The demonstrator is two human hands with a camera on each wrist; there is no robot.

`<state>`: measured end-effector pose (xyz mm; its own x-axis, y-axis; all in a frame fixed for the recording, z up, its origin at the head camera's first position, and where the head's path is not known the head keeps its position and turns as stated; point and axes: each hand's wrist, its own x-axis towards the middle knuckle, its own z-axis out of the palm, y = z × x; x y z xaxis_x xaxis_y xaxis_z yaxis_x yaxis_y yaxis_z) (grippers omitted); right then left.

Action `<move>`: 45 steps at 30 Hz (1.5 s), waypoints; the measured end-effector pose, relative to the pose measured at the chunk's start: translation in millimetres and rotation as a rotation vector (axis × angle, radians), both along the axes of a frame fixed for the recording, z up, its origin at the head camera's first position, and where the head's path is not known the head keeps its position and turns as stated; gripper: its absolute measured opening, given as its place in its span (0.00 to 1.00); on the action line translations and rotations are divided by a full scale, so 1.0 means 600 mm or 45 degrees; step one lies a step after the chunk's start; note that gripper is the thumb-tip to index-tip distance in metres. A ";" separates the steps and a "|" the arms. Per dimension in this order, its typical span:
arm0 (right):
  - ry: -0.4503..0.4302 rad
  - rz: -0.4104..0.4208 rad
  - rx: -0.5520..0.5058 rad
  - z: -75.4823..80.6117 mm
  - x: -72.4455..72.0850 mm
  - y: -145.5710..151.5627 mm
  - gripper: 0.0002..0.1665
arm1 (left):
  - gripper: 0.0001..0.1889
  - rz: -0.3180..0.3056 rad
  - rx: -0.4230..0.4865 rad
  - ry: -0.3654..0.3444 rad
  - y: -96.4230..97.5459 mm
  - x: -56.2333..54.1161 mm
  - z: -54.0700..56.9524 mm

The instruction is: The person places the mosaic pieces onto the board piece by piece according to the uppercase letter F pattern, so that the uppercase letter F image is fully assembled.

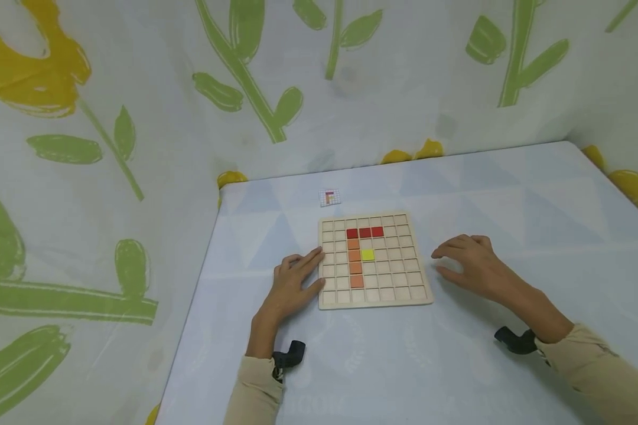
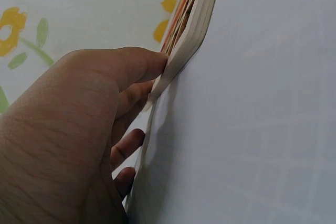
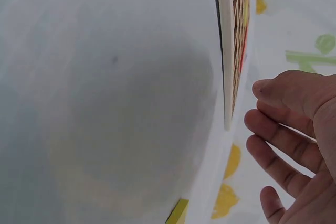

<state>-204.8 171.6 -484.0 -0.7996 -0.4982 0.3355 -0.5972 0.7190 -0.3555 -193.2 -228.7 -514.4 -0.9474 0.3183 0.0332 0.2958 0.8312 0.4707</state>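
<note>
A wooden grid board lies flat on the table, with three red tiles in a row, a column of several orange tiles below the leftmost red one, and one yellow tile beside that column. My left hand touches the board's left edge, thumb tip at its rim and fingers fairly straight. To the right of the board, my right hand hovers with loosely bent fingers and nothing between them. In the right wrist view, a yellow block shows at the bottom border.
Behind the board lies a small card printed with a coloured grid pattern. Leaf-patterned cloth walls enclose the table at the back and sides. A black wrist device is strapped to each forearm.
</note>
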 end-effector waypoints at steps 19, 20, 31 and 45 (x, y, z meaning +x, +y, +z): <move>0.007 -0.091 0.043 -0.010 0.022 0.053 0.15 | 0.32 0.008 -0.001 -0.006 -0.006 -0.001 -0.009; 0.001 -0.099 0.044 -0.011 0.023 0.055 0.15 | 0.32 0.007 -0.001 -0.008 -0.006 -0.001 -0.009; -0.084 -0.185 0.114 -0.015 0.036 0.082 0.17 | 0.32 0.007 -0.005 -0.014 -0.008 0.001 -0.009; -0.049 -0.165 0.140 -0.014 0.036 0.107 0.18 | 0.32 -0.007 0.006 -0.020 -0.006 -0.002 -0.007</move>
<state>-183.2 235.5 -492.5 -0.8707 -0.4219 0.2528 -0.4844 0.8250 -0.2913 -194.1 -232.2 -518.8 -0.9461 0.3232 0.0195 0.2925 0.8275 0.4793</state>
